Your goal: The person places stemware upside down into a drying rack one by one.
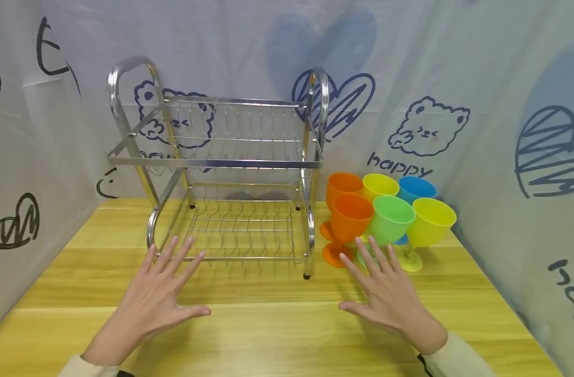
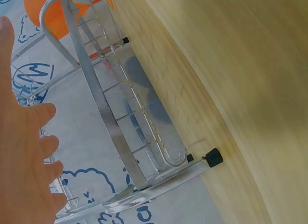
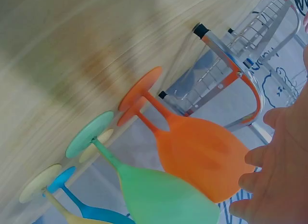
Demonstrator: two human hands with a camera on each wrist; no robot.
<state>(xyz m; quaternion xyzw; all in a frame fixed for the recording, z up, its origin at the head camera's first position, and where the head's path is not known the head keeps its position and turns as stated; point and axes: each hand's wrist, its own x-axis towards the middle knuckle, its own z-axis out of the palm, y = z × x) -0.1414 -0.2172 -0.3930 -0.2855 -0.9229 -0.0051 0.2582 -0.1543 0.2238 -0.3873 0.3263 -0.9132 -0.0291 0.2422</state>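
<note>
My left hand [image 1: 157,293] is held out with fingers spread, in front of a two-tier metal dish rack [image 1: 215,164]; it holds nothing. On the other side my right hand [image 1: 390,296], fingers also spread and holding nothing, is in front of a cluster of plastic goblets. The front row has an orange goblet [image 1: 351,217], a light green goblet [image 1: 391,220] and a yellow goblet [image 1: 430,222]. Behind stand another orange goblet [image 1: 344,183], another yellow goblet [image 1: 380,184] and a blue goblet [image 1: 416,187]. In the right wrist view, the green goblet [image 3: 163,195] appears near the right fingers.
The rack stands on a wooden table [image 1: 277,330], left of the goblets, on black feet [image 2: 214,157]. Behind and at both sides hangs a pale curtain [image 1: 249,47] with drawn bears, hearts and lettering. The rack's right end is close to the orange goblets.
</note>
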